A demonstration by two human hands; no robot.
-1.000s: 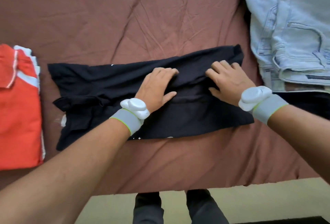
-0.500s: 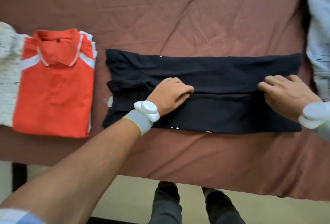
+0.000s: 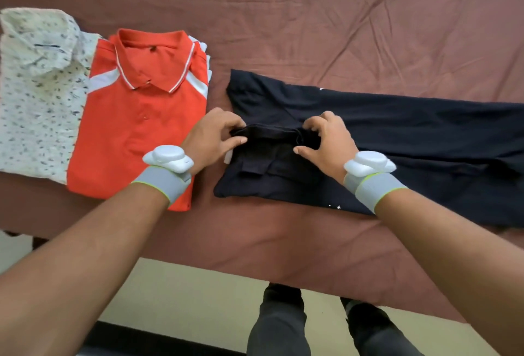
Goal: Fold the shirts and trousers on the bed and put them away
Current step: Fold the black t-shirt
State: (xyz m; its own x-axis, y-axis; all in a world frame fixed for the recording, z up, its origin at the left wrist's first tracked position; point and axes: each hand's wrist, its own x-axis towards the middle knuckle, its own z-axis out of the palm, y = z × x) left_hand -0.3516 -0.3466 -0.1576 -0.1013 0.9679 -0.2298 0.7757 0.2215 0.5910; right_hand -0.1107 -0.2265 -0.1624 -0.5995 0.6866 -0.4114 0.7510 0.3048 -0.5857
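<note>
A black shirt lies folded lengthwise into a long strip across the brown bed sheet, its collar end toward the left. My left hand pinches the folded collar edge at the strip's left end. My right hand grips the same dark fold a little to the right, fingers curled over the cloth. A folded orange polo shirt lies just left of the black shirt. Partly beneath the polo's left side sits a folded white patterned shirt.
The bed's front edge runs across the lower view, with pale floor below it. My legs in dark trousers stand against the bed. Bare sheet stretches behind the shirts.
My view has swung left, bringing the white patterned shirt into sight. Both hands moved left along the black shirt to its collar end and took hold of the fold there.
</note>
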